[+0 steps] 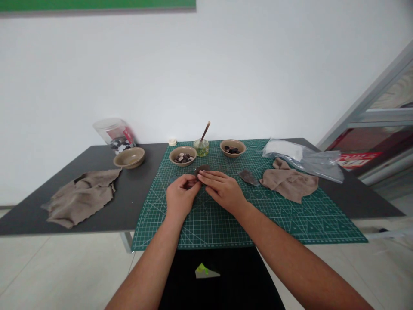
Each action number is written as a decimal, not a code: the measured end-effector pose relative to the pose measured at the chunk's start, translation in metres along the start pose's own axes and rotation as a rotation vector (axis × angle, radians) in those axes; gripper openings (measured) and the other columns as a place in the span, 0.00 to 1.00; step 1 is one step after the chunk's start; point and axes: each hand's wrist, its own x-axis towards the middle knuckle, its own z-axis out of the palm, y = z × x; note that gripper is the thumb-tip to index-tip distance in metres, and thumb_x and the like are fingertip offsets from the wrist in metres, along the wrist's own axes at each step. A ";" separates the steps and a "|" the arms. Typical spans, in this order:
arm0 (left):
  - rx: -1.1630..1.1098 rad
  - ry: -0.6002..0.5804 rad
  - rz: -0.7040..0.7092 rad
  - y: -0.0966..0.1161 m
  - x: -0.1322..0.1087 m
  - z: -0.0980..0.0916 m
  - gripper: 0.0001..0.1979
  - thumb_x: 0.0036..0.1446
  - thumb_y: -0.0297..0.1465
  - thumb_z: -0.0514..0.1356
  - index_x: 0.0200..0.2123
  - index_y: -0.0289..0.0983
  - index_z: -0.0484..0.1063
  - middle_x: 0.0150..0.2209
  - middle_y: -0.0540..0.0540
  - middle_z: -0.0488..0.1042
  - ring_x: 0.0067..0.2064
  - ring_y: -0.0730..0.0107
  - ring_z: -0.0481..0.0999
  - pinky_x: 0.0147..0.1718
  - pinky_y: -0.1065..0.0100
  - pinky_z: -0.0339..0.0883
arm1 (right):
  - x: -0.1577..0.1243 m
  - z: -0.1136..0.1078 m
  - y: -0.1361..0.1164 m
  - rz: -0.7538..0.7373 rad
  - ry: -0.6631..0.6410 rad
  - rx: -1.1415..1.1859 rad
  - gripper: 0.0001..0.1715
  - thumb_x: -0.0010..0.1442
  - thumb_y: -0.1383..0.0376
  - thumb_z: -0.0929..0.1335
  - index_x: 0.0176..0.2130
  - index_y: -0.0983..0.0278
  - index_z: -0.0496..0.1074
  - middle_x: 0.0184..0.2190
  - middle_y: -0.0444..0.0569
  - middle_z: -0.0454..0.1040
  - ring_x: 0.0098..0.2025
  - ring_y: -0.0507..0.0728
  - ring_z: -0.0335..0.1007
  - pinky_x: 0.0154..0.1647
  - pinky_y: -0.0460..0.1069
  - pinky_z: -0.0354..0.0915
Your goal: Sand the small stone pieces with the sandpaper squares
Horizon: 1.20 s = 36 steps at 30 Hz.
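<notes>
Over the green cutting mat (200, 224), my left hand (181, 193) and my right hand (224, 188) meet at a small dark brown piece (202, 168). The fingers of my left hand are curled, thumb and fingertips pinched at the piece's left side. My right hand's fingers are pressed together on its lower right edge. Just behind stands a bowl (183, 162) of dark and pale pieces. A second bowl (232, 153) holds darker pieces. Between them is a glass jar (201, 148) with a brown stick leaning in it. A small dark packet (248, 177) lies to the right.
Brown cloths lie left (80, 200) and right (289, 181). A tan bowl (129, 158) stands beside a tilted clear jar (115, 135) on the dark table (129, 211). Clear plastic bags (301, 157) lie back right. A small white lid (172, 141) sits near the wall.
</notes>
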 end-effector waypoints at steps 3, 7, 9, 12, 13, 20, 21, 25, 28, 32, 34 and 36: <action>-0.017 0.051 0.005 0.000 -0.001 0.000 0.07 0.47 0.33 0.66 0.31 0.37 0.78 0.28 0.50 0.79 0.27 0.72 0.76 0.29 0.73 0.71 | -0.001 -0.001 -0.004 0.036 -0.015 -0.029 0.24 0.64 0.71 0.62 0.58 0.61 0.69 0.54 0.48 0.73 0.56 0.54 0.70 0.58 0.51 0.67; -0.012 0.029 0.046 0.001 -0.002 0.000 0.06 0.48 0.32 0.66 0.31 0.37 0.78 0.27 0.50 0.78 0.27 0.73 0.76 0.29 0.73 0.71 | -0.001 -0.002 -0.009 0.086 -0.057 -0.038 0.24 0.64 0.70 0.62 0.58 0.58 0.69 0.55 0.47 0.72 0.56 0.54 0.70 0.58 0.51 0.67; -0.010 0.048 0.056 0.002 -0.002 0.000 0.06 0.48 0.33 0.66 0.31 0.37 0.78 0.27 0.50 0.79 0.27 0.72 0.76 0.30 0.72 0.72 | -0.001 -0.002 -0.011 0.124 -0.065 -0.026 0.25 0.63 0.71 0.63 0.58 0.57 0.68 0.56 0.47 0.72 0.56 0.55 0.70 0.58 0.52 0.68; 0.000 0.068 0.063 0.002 -0.003 0.000 0.07 0.48 0.33 0.66 0.31 0.37 0.78 0.28 0.50 0.79 0.27 0.72 0.76 0.30 0.71 0.72 | -0.001 -0.001 -0.012 0.154 -0.047 -0.003 0.26 0.62 0.72 0.63 0.58 0.56 0.68 0.55 0.47 0.72 0.56 0.56 0.71 0.57 0.53 0.69; 0.007 0.060 0.066 0.002 -0.003 0.000 0.06 0.48 0.33 0.66 0.30 0.37 0.78 0.27 0.50 0.79 0.27 0.72 0.76 0.30 0.72 0.72 | -0.001 -0.001 -0.012 0.142 -0.045 0.007 0.26 0.62 0.72 0.63 0.58 0.56 0.68 0.55 0.47 0.72 0.56 0.56 0.70 0.58 0.53 0.68; 0.010 0.047 0.083 0.001 -0.003 -0.001 0.04 0.49 0.31 0.65 0.28 0.37 0.76 0.25 0.52 0.77 0.26 0.74 0.75 0.28 0.73 0.70 | -0.002 0.000 -0.013 0.046 -0.002 -0.010 0.22 0.65 0.70 0.61 0.57 0.62 0.70 0.55 0.50 0.73 0.57 0.56 0.69 0.59 0.51 0.67; 0.011 0.042 0.085 0.001 -0.003 -0.001 0.03 0.49 0.31 0.65 0.28 0.37 0.76 0.25 0.52 0.77 0.26 0.74 0.75 0.28 0.73 0.70 | -0.002 0.000 -0.013 0.036 -0.006 -0.014 0.22 0.65 0.70 0.61 0.56 0.63 0.70 0.55 0.50 0.73 0.58 0.56 0.69 0.59 0.51 0.66; -0.087 0.079 0.098 0.001 -0.005 0.001 0.07 0.48 0.33 0.67 0.31 0.37 0.76 0.32 0.49 0.79 0.31 0.72 0.77 0.33 0.71 0.72 | -0.003 0.001 -0.009 0.181 -0.012 -0.034 0.21 0.64 0.69 0.61 0.55 0.60 0.71 0.53 0.48 0.75 0.53 0.55 0.73 0.54 0.50 0.70; -0.185 0.127 0.118 -0.001 -0.005 0.002 0.10 0.48 0.33 0.68 0.35 0.38 0.75 0.33 0.49 0.78 0.33 0.70 0.78 0.33 0.70 0.73 | -0.002 0.001 -0.008 0.328 0.058 0.000 0.20 0.62 0.68 0.63 0.52 0.57 0.73 0.49 0.46 0.77 0.48 0.57 0.76 0.49 0.51 0.71; -0.156 0.073 0.195 -0.002 0.000 0.001 0.07 0.52 0.31 0.64 0.36 0.39 0.77 0.34 0.48 0.77 0.34 0.71 0.77 0.35 0.70 0.72 | 0.001 0.001 -0.009 0.492 0.203 0.069 0.12 0.59 0.65 0.65 0.43 0.59 0.74 0.37 0.46 0.80 0.35 0.56 0.78 0.38 0.49 0.71; -0.125 0.010 0.161 -0.002 0.001 0.000 0.07 0.53 0.30 0.64 0.36 0.39 0.78 0.35 0.48 0.78 0.35 0.71 0.77 0.36 0.69 0.72 | 0.002 0.000 -0.009 0.561 0.250 0.109 0.09 0.58 0.64 0.66 0.40 0.60 0.72 0.30 0.44 0.78 0.29 0.54 0.75 0.33 0.48 0.69; -0.130 -0.012 0.084 0.000 0.001 0.000 0.10 0.50 0.30 0.65 0.39 0.39 0.78 0.35 0.48 0.79 0.34 0.69 0.78 0.36 0.68 0.73 | 0.001 0.000 -0.009 0.603 0.293 0.147 0.09 0.57 0.63 0.67 0.40 0.60 0.70 0.27 0.43 0.76 0.26 0.53 0.73 0.29 0.47 0.68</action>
